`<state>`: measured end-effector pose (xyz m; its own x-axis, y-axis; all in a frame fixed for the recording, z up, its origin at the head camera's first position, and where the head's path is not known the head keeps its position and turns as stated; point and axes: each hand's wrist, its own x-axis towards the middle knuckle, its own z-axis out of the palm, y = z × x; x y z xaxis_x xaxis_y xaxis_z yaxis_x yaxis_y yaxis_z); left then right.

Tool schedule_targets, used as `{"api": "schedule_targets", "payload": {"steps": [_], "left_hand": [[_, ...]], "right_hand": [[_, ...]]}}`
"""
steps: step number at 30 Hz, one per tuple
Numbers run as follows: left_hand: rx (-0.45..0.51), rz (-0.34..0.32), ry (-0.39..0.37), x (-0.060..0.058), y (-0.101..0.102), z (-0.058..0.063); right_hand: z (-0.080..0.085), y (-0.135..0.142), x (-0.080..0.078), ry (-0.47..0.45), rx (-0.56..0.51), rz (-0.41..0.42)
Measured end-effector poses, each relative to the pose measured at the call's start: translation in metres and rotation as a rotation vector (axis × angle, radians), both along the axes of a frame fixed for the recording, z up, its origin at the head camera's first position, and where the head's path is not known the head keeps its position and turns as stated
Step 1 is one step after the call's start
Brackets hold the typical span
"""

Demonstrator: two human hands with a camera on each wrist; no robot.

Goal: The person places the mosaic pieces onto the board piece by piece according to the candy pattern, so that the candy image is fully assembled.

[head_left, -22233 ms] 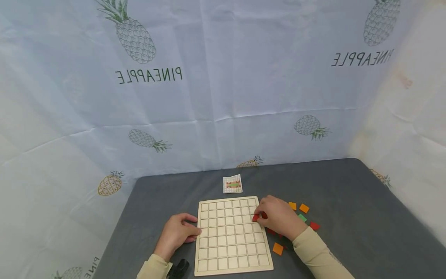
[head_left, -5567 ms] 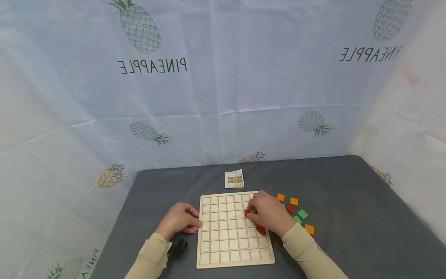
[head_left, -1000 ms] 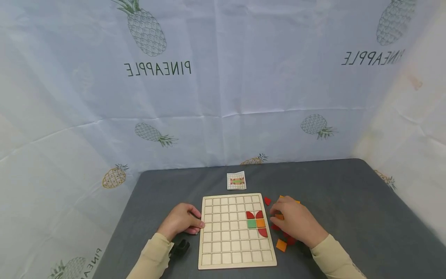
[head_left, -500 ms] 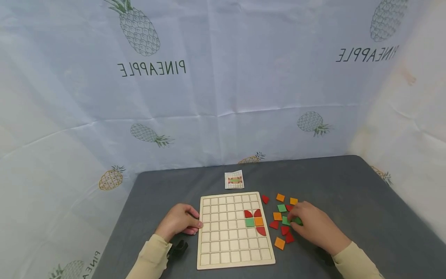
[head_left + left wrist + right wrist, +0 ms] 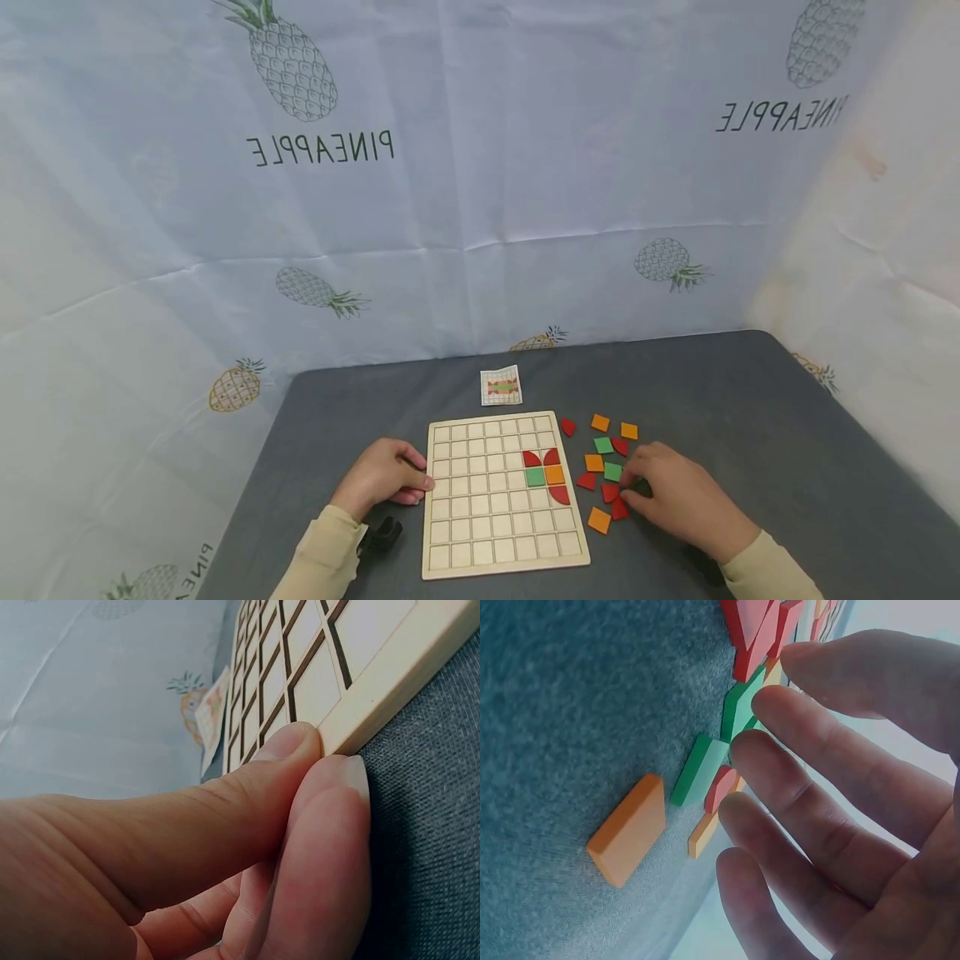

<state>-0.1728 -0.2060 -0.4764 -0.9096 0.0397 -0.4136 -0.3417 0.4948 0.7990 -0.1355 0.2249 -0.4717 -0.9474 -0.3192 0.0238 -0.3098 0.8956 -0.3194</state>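
Observation:
A wooden grid board (image 5: 480, 507) lies on the dark table. My left hand (image 5: 382, 477) pinches its left edge, the thumb (image 5: 289, 742) on top and a fingertip against the side. Near the board's right edge sit a green square tile (image 5: 535, 477), an orange square tile (image 5: 554, 475) and several red curved tiles (image 5: 559, 495). My right hand (image 5: 675, 492) hovers beside the loose tiles. In the right wrist view its fingers are spread and loosely bent, with nothing between thumb and forefinger. A green tile (image 5: 739, 705) lies just past its fingertips.
Several loose red, orange (image 5: 599, 520) and green (image 5: 603, 446) tiles lie right of the board. A small card (image 5: 501, 386) with a coloured grid pattern lies behind it. A black object (image 5: 382, 535) is by the left wrist. A pineapple-printed curtain (image 5: 480, 183) rises behind.
Since 22 seconds ago, red, orange and green tiles have come onto the board. In the last second my right hand has moved right, uncovering loose tiles. My left hand stays at the edge.

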Motion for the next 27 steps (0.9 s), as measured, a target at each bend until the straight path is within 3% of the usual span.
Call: {"api": "schedule_targets", "payload": {"steps": [13, 27], "left_hand": [[-0.01, 0.012, -0.004, 0.0, 0.001, 0.001], [0.0, 0.002, 0.01, 0.001, 0.0, -0.003]], "right_hand": [[0.001, -0.009, -0.003, -0.002, 0.015, -0.014], [-0.006, -0.023, -0.005, 0.046, 0.036, 0.058]]}}
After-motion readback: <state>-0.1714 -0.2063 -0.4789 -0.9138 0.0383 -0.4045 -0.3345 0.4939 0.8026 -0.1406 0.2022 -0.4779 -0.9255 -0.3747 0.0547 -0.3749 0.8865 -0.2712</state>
